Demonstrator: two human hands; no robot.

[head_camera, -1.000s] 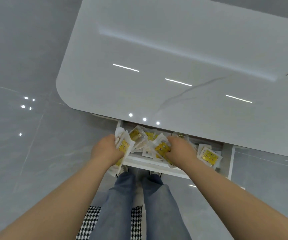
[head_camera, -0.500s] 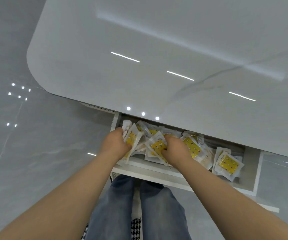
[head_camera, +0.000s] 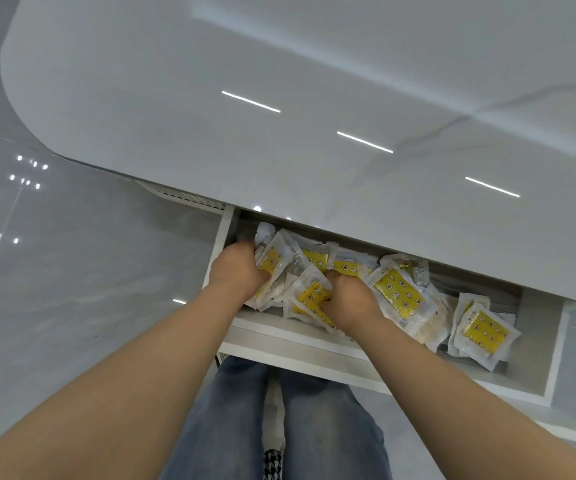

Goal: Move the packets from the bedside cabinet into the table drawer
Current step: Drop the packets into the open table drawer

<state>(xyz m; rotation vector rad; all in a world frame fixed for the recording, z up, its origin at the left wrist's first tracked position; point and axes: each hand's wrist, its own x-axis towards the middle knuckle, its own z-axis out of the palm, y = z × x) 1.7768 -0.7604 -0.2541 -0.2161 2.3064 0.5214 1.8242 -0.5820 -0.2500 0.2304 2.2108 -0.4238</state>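
The white table drawer (head_camera: 279, 337) stands pulled out under the glossy white tabletop (head_camera: 279, 116). Several clear packets with yellow printed contents fill it. My left hand (head_camera: 236, 268) grips a bunch of packets (head_camera: 271, 259) at the drawer's left end. My right hand (head_camera: 347, 299) grips another bunch of packets (head_camera: 309, 297) near the front wall. More packets (head_camera: 399, 296) lie loose beside my right hand, and a small stack of packets (head_camera: 480, 330) rests toward the right end. My fingertips are hidden among the packets.
The tabletop overhangs the back of the drawer. Grey polished floor tiles (head_camera: 54, 289) spread to the left. My legs in blue jeans (head_camera: 245, 427) stand just below the drawer front. The drawer's right end (head_camera: 536, 341) holds nothing.
Both hands have gone lower and deeper into the drawer with their packets. The view has shifted, showing more of the drawer's right side.
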